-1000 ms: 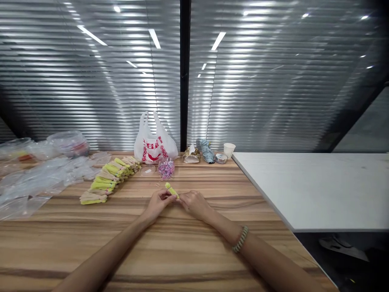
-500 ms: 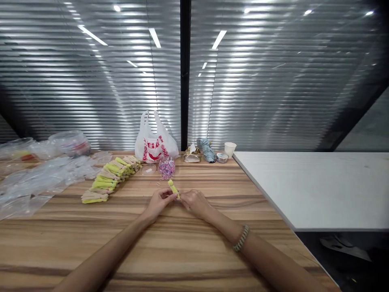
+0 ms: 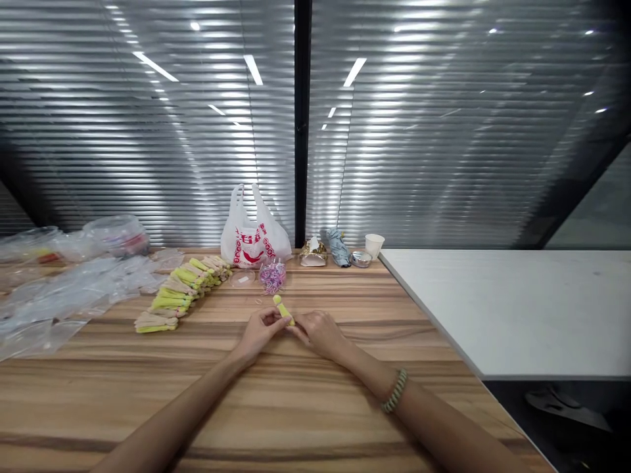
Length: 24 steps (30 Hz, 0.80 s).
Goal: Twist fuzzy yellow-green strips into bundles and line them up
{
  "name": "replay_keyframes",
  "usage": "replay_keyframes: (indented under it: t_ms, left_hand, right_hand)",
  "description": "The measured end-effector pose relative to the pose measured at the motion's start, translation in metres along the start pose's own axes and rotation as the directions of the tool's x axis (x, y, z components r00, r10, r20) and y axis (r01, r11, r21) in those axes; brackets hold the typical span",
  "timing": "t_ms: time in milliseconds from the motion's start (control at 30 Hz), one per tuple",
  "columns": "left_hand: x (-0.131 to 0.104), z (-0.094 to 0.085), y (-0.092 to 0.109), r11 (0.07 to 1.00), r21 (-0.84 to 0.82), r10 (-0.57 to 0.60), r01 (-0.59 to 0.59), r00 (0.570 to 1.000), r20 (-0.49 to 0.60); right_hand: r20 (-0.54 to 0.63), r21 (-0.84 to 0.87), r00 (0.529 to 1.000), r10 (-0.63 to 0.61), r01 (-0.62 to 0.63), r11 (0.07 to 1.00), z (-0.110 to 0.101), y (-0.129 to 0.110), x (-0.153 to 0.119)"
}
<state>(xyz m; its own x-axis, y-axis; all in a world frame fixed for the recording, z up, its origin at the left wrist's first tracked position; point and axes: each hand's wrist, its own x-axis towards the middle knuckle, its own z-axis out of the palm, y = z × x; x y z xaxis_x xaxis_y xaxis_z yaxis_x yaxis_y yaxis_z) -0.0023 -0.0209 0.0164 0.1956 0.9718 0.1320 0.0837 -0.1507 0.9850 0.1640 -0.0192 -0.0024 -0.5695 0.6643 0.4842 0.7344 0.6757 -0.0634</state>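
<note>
My left hand (image 3: 259,333) and my right hand (image 3: 318,332) meet at the middle of the wooden table (image 3: 276,407), both pinching a small yellow-green bundle (image 3: 282,308) whose far end sticks up between the fingertips. A beaded bracelet (image 3: 396,390) is on my right wrist. Just beyond the hands stands a clear tub of purple and pink elastic bands (image 3: 272,276). To the left, a row of similar yellow-green and beige bundles (image 3: 182,292) lies on the table.
Clear plastic bags (image 3: 64,289) cover the left of the table. At the back stand a white shopping bag with red print (image 3: 252,240), a gold wrapper (image 3: 312,252), a folded grey umbrella (image 3: 339,246), a tin lid (image 3: 361,259) and a paper cup (image 3: 374,244). A white tabletop (image 3: 517,302) adjoins on the right.
The hands stay together on the bundle; its free end has tilted slightly more upright. The view has shifted a little.
</note>
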Motion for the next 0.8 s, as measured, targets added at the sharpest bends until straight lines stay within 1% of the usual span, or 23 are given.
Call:
replay_keyframes:
  t_ms: [67,167,367,467,567,667,800]
  left_hand:
    - [0.0001,-0.0001,-0.0017,1.0,-0.004,-0.031,0.031,0.999,-0.029]
    - [0.0005,-0.0006,-0.0029,0.999,0.01,-0.043,0.043,0.998,-0.049]
    - [0.0005,-0.0015,-0.002,1.0,-0.005,-0.028,0.028,0.999,-0.021]
    - [0.0003,-0.0028,-0.0036,0.999,-0.017,-0.036,0.036,0.999,0.02]
    - [0.0009,-0.0046,-0.0063,1.0,0.024,-0.004,0.002,0.998,0.056]
    - [0.0012,-0.0055,-0.0065,0.998,0.058,0.023,-0.026,0.998,0.052]
    - [-0.0004,-0.0041,-0.001,0.998,0.054,0.019,-0.023,0.998,0.058]
  right_hand:
    - [-0.001,-0.001,1.0,0.021,-0.021,1.0,-0.0002,0.0,-0.0004]
    - [0.015,0.006,1.0,0.008,-0.008,1.0,0.0004,0.0006,-0.0005]
    - [0.008,-0.007,0.999,-0.037,0.037,0.999,0.0028,0.0016,0.0002]
    - [0.012,-0.004,0.998,-0.054,0.054,0.999,0.0024,0.0014,0.0003]
    - [0.019,-0.007,0.997,-0.072,0.073,0.997,0.0002,0.0006,0.0009]
    - [0.038,-0.01,0.996,-0.084,0.084,0.996,-0.0017,-0.0002,0.0019]
    - [0.047,-0.015,0.995,-0.088,0.089,0.996,0.0004,0.0002,0.0023]
